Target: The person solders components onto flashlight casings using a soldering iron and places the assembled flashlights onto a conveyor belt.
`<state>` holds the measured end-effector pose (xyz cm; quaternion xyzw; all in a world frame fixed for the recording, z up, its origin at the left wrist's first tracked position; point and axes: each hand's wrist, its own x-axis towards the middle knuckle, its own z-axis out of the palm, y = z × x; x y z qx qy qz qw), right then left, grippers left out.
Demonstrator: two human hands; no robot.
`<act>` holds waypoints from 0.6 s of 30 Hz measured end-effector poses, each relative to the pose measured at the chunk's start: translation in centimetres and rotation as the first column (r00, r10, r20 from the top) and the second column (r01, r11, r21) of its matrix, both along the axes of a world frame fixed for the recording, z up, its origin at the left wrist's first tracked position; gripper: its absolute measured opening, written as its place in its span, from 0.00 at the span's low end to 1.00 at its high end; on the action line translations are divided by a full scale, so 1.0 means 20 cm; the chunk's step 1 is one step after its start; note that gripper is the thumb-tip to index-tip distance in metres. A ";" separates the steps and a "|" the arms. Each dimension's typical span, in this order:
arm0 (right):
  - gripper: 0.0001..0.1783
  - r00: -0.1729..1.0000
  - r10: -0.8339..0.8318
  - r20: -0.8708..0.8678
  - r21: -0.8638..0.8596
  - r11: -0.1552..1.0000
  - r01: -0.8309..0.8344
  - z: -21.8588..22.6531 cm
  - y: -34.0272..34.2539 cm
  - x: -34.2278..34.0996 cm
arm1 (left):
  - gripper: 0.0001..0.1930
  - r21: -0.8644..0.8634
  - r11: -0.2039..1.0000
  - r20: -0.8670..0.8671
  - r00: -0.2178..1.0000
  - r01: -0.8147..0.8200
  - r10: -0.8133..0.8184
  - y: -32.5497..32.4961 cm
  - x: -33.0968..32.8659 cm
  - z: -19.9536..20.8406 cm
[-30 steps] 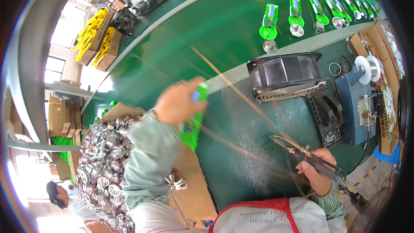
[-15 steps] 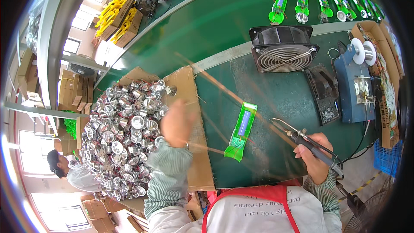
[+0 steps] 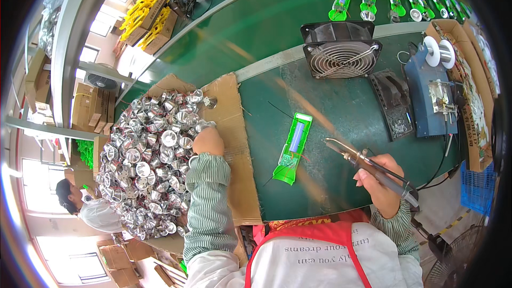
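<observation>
My left hand point(image 3: 209, 142) is at the right edge of a heap of shiny silver reflector cups point(image 3: 143, 168), its fingertips against a cup and mostly hidden. Whether they grip it I cannot tell. A soldering iron point(image 3: 377, 171) with a thin metal tube along its tip is held in my right hand point(image 3: 381, 186), whose fingers wrap round the handle. Left of the iron's tip, apart from it, a bright green plastic housing point(image 3: 286, 168) lies on the green mat. In it sit a blue-wrapped cell point(image 3: 297, 136) and a small circuit board, with thin wires sticking out.
Cardboard point(image 3: 230, 112) lies under the heap. Beyond the housing stands a black fan point(image 3: 344, 58); to the right are a black iron stand point(image 3: 392, 106), a blue solder feeder point(image 3: 429, 96) with a spool point(image 3: 440, 52), and a carton point(image 3: 482, 149). Several green housings point(image 3: 368, 3) line the far bench.
My left hand has gone from a blur above the cardboard to the cups' edge. A dark wire now shows above the housing. My right hand keeps hold of the iron; the whole view has shifted slightly.
</observation>
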<state>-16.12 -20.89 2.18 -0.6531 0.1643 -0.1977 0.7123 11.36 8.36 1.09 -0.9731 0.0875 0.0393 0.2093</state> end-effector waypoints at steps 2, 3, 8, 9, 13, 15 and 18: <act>0.09 1.000 0.027 0.009 0.005 1.000 -0.027 -0.01 0.00 -0.01 | 0.10 -0.025 0.999 -0.008 0.999 0.043 -0.043 -0.02 -0.02 0.03; 0.09 0.999 0.033 0.000 0.009 0.999 -0.033 -0.01 0.01 -0.02 | 0.10 -0.021 0.999 0.006 0.999 0.044 -0.044 -0.02 -0.04 0.05; 0.09 0.997 0.047 0.055 0.010 0.999 -0.048 -0.04 0.02 -0.02 | 0.10 -0.308 0.932 0.191 0.972 0.190 -0.135 0.01 -0.24 0.15; 0.09 0.996 0.060 0.059 0.000 0.998 -0.060 -0.05 0.02 -0.02 | 0.10 -0.308 0.933 0.191 0.973 0.186 -0.131 0.02 -0.28 0.17; 0.09 0.996 0.074 0.051 -0.003 0.997 -0.074 -0.05 0.05 0.00 | 0.08 -0.661 0.720 0.199 0.975 0.211 -0.102 0.04 -0.43 0.19; 0.08 0.994 0.103 0.022 -0.040 0.994 -0.102 -0.05 0.06 0.01 | 0.06 -0.718 0.658 0.208 0.972 0.227 -0.108 0.04 -0.49 0.18; 0.08 0.995 0.101 0.013 -0.024 0.995 -0.100 -0.04 0.08 0.02 | 0.05 -0.812 0.572 0.068 0.992 0.115 -0.103 0.03 -0.54 0.15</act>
